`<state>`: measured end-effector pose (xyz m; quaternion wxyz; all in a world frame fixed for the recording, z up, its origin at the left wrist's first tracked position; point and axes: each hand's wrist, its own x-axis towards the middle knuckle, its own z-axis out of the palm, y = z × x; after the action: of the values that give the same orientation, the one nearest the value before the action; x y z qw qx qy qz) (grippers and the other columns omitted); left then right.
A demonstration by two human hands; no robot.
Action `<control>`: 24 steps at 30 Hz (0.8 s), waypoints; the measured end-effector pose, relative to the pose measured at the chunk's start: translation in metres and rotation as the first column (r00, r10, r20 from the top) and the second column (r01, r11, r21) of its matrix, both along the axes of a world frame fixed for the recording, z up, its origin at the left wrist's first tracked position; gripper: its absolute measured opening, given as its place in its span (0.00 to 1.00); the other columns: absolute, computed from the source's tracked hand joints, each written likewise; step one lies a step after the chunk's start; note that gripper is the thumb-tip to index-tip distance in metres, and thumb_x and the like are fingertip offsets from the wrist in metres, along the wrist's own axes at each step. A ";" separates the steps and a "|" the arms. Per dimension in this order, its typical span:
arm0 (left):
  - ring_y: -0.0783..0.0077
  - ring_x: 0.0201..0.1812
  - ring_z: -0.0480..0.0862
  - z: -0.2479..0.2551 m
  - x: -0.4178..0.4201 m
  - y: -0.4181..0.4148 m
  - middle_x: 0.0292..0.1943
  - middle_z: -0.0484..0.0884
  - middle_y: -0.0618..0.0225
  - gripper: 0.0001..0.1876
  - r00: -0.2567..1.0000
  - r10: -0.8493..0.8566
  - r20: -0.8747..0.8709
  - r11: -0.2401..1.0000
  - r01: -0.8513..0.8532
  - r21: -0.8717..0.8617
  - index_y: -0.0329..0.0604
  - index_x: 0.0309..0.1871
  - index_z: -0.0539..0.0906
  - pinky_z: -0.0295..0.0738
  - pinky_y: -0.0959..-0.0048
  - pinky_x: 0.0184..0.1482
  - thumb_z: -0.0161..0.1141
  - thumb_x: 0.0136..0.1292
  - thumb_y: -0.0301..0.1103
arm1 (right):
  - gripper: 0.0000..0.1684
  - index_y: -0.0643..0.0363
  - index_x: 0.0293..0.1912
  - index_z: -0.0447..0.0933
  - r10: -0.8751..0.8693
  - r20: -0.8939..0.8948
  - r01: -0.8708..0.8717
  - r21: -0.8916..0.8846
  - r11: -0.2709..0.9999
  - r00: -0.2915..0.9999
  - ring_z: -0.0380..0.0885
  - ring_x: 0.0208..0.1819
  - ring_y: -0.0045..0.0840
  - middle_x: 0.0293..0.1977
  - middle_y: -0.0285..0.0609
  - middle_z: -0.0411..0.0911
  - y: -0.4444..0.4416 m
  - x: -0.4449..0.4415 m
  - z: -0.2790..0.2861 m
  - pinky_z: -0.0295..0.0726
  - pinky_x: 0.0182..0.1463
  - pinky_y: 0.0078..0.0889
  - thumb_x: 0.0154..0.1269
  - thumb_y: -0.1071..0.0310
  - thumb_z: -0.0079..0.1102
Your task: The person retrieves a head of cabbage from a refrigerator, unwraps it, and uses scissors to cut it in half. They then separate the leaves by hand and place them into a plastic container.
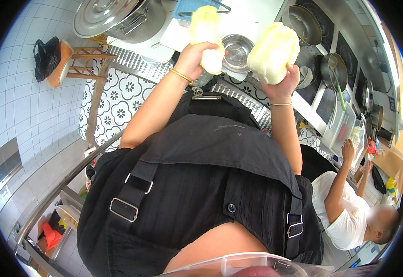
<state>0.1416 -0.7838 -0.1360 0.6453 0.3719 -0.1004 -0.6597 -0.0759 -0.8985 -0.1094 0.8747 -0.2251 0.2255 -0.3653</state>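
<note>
My left hand [197, 59], with a gold-coloured bangle at the wrist, is closed around a pale yellow-white piece of napa cabbage [206, 38], held lengthwise away from me. My right hand [283, 81], with a thin bangle, grips the lower end of a wider piece of napa cabbage [274, 52]. Both pieces are raised over the work surface, apart from each other. Between them a round metal bowl [238, 52] stands on the white counter. A blue tray [191, 8] with a dark-handled tool lies beyond the left piece.
A large lidded steel pot [132, 24] stands at the upper left, near a wooden stool [90, 62]. Woks and pans [302, 26] sit on the stove at right, one with a green-handled ladle [340, 95]. A co-worker in a white shirt [343, 214] reaches towards a plastic container at right.
</note>
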 end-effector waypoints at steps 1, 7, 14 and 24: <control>0.61 0.47 0.84 0.003 -0.003 -0.003 0.48 0.81 0.54 0.21 0.997 -0.064 0.044 0.998 0.064 -0.002 0.32 0.58 0.72 0.80 0.60 0.52 0.56 0.66 0.34 | 0.40 0.63 0.65 0.62 0.035 0.062 -0.037 0.025 0.999 0.997 0.72 0.60 0.40 0.59 0.50 0.72 0.000 -0.001 -0.002 0.71 0.64 0.46 0.53 0.57 0.54; 0.72 0.59 0.75 0.038 -0.046 -0.012 0.60 0.74 0.63 0.31 0.989 -0.100 0.112 0.984 0.115 -0.134 0.37 0.68 0.64 0.72 0.71 0.60 0.60 0.67 0.42 | 0.40 0.67 0.66 0.61 0.150 -0.153 -0.151 0.005 0.988 0.977 0.72 0.60 0.42 0.59 0.54 0.71 0.020 0.012 0.004 0.69 0.65 0.41 0.54 0.59 0.51; 0.73 0.53 0.79 0.017 -0.053 -0.018 0.54 0.78 0.59 0.25 0.947 0.200 0.253 0.979 -0.185 -0.085 0.32 0.60 0.69 0.74 0.74 0.54 0.58 0.69 0.43 | 0.45 0.69 0.66 0.56 -0.181 -0.557 -0.251 -0.610 0.752 0.810 0.72 0.57 0.29 0.56 0.50 0.70 0.031 0.035 0.023 0.74 0.59 0.30 0.54 0.65 0.68; 0.72 0.52 0.79 0.003 -0.039 -0.008 0.53 0.79 0.59 0.22 0.741 0.248 0.624 0.966 -0.140 -0.218 0.30 0.60 0.70 0.75 0.73 0.54 0.56 0.64 0.30 | 0.59 0.70 0.68 0.49 -0.222 -0.534 -0.252 -0.674 0.694 0.816 0.70 0.60 0.35 0.57 0.50 0.68 0.034 0.032 0.016 0.72 0.63 0.35 0.43 0.68 0.77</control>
<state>0.1028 -0.7920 -0.1330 0.6633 0.5329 -0.3287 -0.4099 -0.0438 -0.8648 -0.0932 0.6068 -0.6503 0.3163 -0.3298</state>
